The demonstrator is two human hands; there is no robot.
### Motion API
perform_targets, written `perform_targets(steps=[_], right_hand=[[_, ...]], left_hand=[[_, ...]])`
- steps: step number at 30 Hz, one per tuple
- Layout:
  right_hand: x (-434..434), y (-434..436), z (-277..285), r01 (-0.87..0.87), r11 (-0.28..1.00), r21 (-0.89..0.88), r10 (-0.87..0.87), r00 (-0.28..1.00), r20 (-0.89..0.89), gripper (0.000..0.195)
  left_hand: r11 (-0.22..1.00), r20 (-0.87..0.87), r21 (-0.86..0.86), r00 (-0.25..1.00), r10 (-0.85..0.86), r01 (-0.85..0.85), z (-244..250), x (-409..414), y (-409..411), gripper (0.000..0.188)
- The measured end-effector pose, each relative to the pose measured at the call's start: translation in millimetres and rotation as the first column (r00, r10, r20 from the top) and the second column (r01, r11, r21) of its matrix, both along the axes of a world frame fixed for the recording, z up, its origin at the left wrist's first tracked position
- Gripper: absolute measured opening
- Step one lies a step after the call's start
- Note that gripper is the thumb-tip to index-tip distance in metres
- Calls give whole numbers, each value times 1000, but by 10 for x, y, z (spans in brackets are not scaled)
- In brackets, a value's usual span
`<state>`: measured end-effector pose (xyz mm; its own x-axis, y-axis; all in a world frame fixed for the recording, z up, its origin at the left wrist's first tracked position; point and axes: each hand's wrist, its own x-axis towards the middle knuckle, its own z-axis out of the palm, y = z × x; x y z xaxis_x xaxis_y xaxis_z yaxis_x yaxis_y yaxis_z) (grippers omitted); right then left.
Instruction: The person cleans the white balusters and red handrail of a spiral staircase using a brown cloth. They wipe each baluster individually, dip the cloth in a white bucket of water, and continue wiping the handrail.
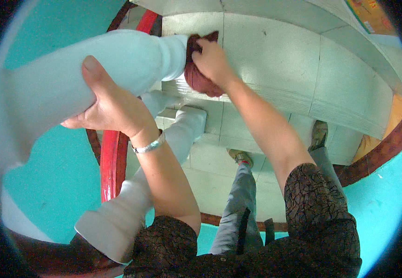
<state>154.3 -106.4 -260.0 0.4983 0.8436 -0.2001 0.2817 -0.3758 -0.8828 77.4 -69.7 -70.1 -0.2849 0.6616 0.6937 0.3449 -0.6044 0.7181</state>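
A thick white baluster (124, 59) of the stair railing runs across the upper left. Around its swelling shaft my left hand (114, 107) is wrapped, thumb on top and fingers beneath, with a silver bracelet at the wrist. My right hand (213, 62) grips a dark maroon cloth (202, 81) and presses part of it against the ringed, narrow end of the same baluster. The rest of the cloth hangs below my fingers. How far the cloth wraps behind the baluster is hidden.
Pale tiled stair steps (267, 66) with ridged edges lie below and ahead. A second white baluster (176, 135) stands nearer my body. A glossy red rail (112, 163) curves behind the balusters. A printed orange-yellow item (375, 15) lies at the upper right. My feet are on separate steps.
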Motion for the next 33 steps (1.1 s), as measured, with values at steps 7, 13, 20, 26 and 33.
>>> perform_targets(steps=[7,13,20,26,33], right_hand=[[13,59,120,-178,963,-203,224,947,232,22],[-28,-119,105,-242,964,-113,266,836,480,19],[81,-57,-28,-208,977,-45,204,853,480,16],[28,-101,19,-303,949,-91,305,797,522,20],[184,96,-171,-287,956,-59,272,797,539,17]], left_hand=[[997,-14,5,997,81,-81,-19,25,11,58],[1000,17,30,1000,5,-6,-44,9,25,57],[996,-8,88,999,-35,36,-56,-16,67,59],[999,14,37,1000,-19,19,-61,-45,68,66],[999,-24,32,999,24,-23,-78,-40,53,67]])
